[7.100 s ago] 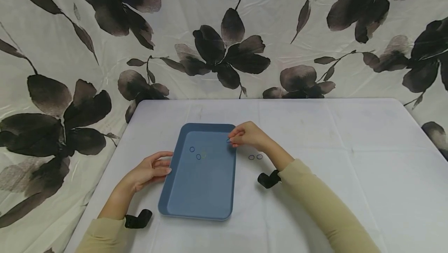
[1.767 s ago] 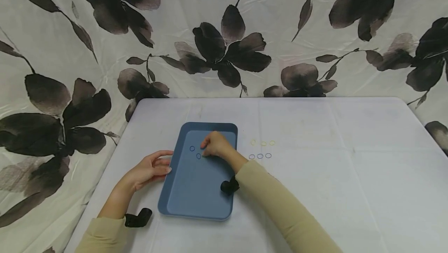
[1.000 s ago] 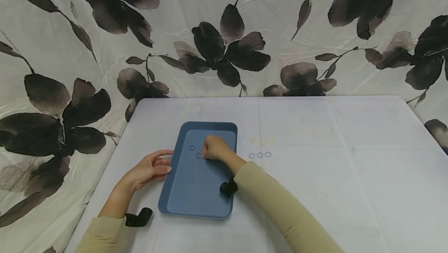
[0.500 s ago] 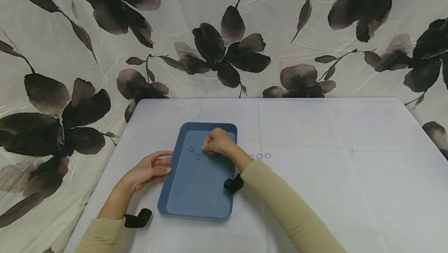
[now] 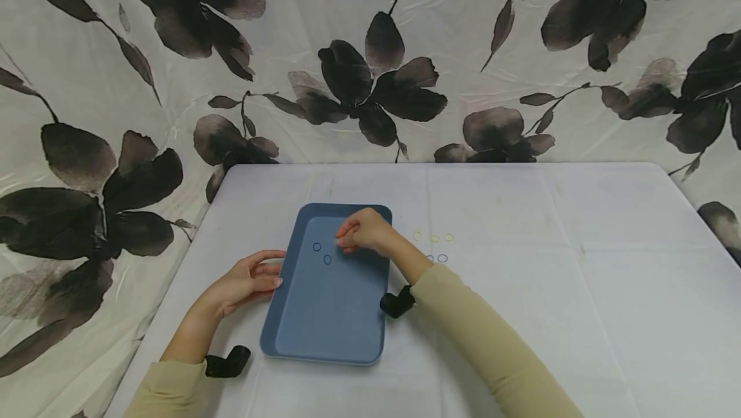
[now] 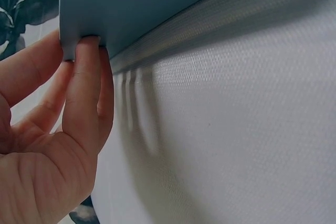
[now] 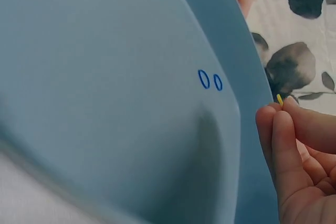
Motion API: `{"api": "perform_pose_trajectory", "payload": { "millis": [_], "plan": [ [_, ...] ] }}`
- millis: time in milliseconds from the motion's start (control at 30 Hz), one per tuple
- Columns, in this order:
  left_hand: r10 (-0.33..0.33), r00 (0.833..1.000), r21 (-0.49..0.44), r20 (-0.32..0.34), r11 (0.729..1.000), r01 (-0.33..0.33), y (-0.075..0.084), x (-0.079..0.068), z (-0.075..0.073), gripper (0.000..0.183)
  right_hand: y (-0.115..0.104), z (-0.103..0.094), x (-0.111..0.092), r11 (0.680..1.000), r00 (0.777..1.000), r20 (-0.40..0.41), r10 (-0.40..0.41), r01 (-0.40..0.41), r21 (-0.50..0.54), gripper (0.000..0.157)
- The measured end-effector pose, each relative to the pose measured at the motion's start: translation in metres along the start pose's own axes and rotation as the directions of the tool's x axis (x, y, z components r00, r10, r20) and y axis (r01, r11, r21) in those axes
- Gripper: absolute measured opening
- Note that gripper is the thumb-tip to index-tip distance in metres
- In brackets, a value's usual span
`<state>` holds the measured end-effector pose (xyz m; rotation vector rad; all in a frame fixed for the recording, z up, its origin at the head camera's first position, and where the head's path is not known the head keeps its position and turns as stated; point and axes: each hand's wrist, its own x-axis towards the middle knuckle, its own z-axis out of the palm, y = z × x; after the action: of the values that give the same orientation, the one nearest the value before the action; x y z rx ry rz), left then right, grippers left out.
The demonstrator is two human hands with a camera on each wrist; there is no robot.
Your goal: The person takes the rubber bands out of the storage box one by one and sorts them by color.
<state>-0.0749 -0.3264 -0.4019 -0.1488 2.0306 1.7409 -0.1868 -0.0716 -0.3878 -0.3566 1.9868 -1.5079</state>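
Note:
A blue rectangular tray (image 5: pixel 324 315) lies on the table, with two small thin blue rings (image 5: pixel 316 247) on its floor toward the far left. My left hand (image 5: pixel 251 280) rests at its left side, fingers fairly straight and tips against the outer wall. Over the tray's far right part, my right hand (image 5: pixel 361 230) pinches a small yellow ring (image 7: pixel 280 99) between thumb and fingertips; just a short bit of it sticks out. On the table right of the tray sit three yellow rings (image 5: pixel 435 238) in a row. Blue rings (image 5: pixel 442 258) lie nearer, partly hidden by the right forearm.
A white cloth covers the table (image 5: pixel 521 328), whose far edge meets a floral curtain (image 5: pixel 370 96). Black wrist cameras (image 5: pixel 228 362) hang below both wrists, the right one overlapping the tray's right rim.
Since the first frame, another blue ring and three yellow rings have come to lie right of the tray. My right hand has picked the yellow ring off the tray floor and risen rightward.

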Motion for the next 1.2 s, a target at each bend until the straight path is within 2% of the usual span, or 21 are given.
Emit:
{"api": "perform_pose_trajectory", "payload": {
  "millis": [667,933,1200],
  "plan": [
    [0.012,1.000,0.010,0.002,1.000,-0.012,0.001,-0.002,0.002,0.067,0.002,-0.032,-0.016,0.996,0.999,-0.024,-0.023,0.025,0.086,0.017],
    [0.013,1.000,0.015,0.004,1.000,-0.013,0.001,-0.001,0.001,0.068,0.002,-0.045,-0.024,0.996,0.998,-0.018,-0.056,0.057,0.066,0.019],
    [0.038,0.999,0.018,0.007,0.999,-0.038,-0.002,-0.002,0.000,0.068,0.005,-0.060,-0.031,0.997,0.998,-0.017,-0.053,0.054,0.052,0.021]
  ]
}}
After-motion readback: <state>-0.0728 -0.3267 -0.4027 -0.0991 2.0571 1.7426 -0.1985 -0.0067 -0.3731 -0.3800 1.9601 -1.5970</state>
